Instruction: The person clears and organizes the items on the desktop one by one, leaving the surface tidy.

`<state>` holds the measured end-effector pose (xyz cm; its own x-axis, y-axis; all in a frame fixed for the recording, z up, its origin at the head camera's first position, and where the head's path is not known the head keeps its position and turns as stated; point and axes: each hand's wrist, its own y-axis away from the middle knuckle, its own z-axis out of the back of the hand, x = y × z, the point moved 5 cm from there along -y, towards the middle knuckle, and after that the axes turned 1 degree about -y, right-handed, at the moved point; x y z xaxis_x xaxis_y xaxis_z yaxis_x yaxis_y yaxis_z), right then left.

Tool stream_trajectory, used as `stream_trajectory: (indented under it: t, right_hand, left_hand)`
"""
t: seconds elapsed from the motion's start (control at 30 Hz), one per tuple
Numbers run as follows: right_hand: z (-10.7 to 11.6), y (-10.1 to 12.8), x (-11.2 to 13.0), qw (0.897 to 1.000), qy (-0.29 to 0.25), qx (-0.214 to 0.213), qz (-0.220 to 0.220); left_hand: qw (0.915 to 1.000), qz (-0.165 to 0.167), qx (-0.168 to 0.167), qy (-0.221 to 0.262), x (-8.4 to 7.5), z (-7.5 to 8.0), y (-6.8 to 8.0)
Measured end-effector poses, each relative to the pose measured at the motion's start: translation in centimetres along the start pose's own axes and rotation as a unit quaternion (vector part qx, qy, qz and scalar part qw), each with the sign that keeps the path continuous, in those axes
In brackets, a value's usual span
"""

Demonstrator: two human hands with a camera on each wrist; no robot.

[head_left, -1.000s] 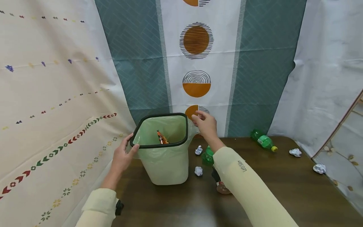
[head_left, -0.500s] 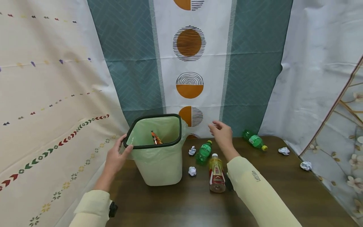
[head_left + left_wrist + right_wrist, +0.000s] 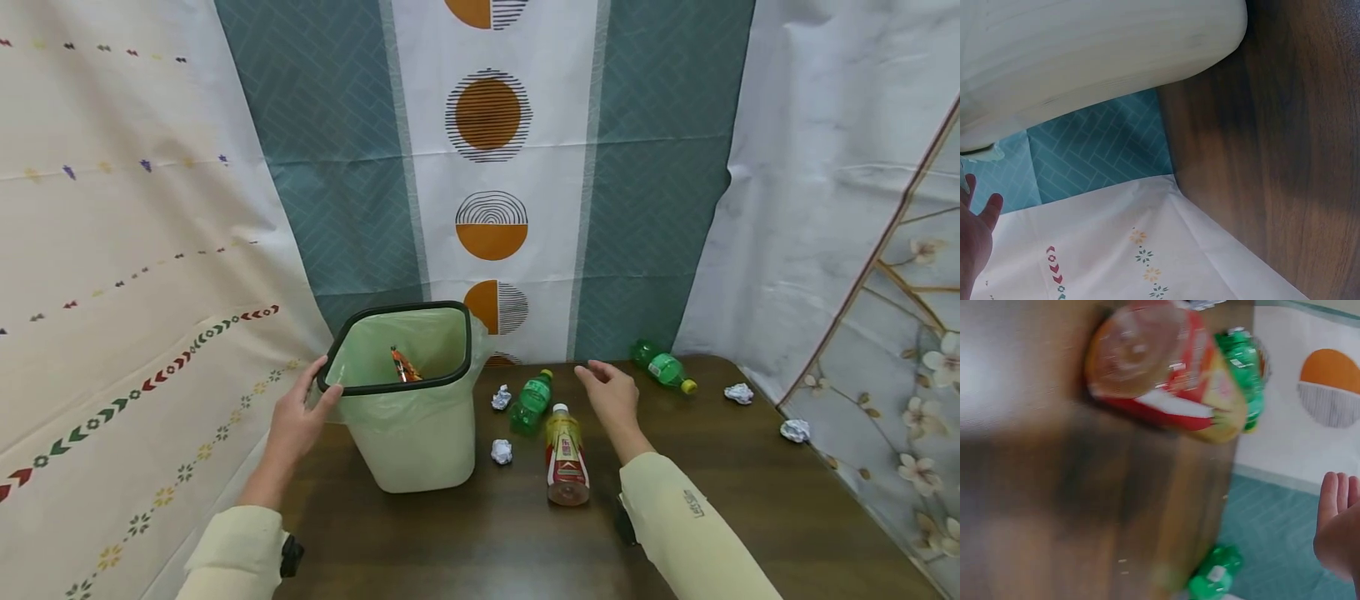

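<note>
- Your left hand [image 3: 294, 421] grips the bin [image 3: 408, 433] at its left rim: thumb hooked over the black rim band, fingers on the outer wall. Wrist view shows only fingertips beside the bin's pale wall.
- Bin stands upright at the table's [image 3: 750, 500] back-left corner, lined w/ a pale green bag. An orange wrapper [image 3: 402, 367] lies inside.
- Your right hand [image 3: 611, 398] hovers above the table, holding nothing; fingers loosely spread, pointing left toward the bottles. Right wrist view confirms: palm bare, fingers straight.
- Red-label bottle [image 3: 566, 456] lies on its side just left of your right forearm, cap end away from you, base toward you. Not touched.
- Green bottle [image 3: 532, 402] lies on its side btwn bin and right hand, its far end just beside the red-label bottle's cap. Not touched.
- 2nd green bottle [image 3: 663, 367], yellow cap, lies at the table's back edge, right of your hand, apart from it.
- Paper balls: one [image 3: 501, 397] beside the green bottle's left side, one [image 3: 501, 452] nearer you btwn bin and red-label bottle; two more [image 3: 738, 392] [image 3: 794, 430] near the table's right edge, well apart from both hands.
- Backdrop: patterned curtains [image 3: 487, 167] behind and on both sides.
- Right wrist view blurred; bottle detail not readable there.
</note>
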<state>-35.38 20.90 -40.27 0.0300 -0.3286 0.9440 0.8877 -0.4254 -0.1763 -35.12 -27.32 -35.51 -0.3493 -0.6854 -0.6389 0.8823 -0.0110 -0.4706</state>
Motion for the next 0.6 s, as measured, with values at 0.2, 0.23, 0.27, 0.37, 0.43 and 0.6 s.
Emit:
stream_trajectory:
  t: [0.2, 0.23, 0.27, 0.37, 0.43, 0.6]
  right_hand:
    - [0.6, 1.6, -3.1, 0.999, 0.015, 0.007, -0.028]
    - [0.6, 2.0, -3.6, 0.999, 0.018, 0.009, -0.032]
    - [0.7, 2.3, -4.1, 0.999, 0.023, 0.011, -0.035]
    - [0.6, 3.3, -5.5, 0.998, 0.030, 0.013, -0.049]
    - [0.4, 3.9, -6.4, 0.998, 0.034, 0.013, -0.059]
    - [0.0, 5.2, -8.1, 0.995, 0.047, 0.013, -0.085]
  left_hand:
    - [0.9999, -0.003, -0.008, 0.008, -0.1, -0.1, 0.1]
    - [0.9999, -0.003, -0.009, 0.009, -0.1, -0.2, 0.1]
    - [0.9999, -0.003, -0.011, 0.010, -0.1, -0.2, 0.1]
    - [0.9999, 0.001, -0.012, 0.011, -0.1, -0.3, 0.1]
    - [0.9999, 0.005, -0.011, 0.012, 0.0, -0.4, 0.1]
    - [0.9998, 0.010, -0.008, 0.015, 0.1, -0.5, 0.1]
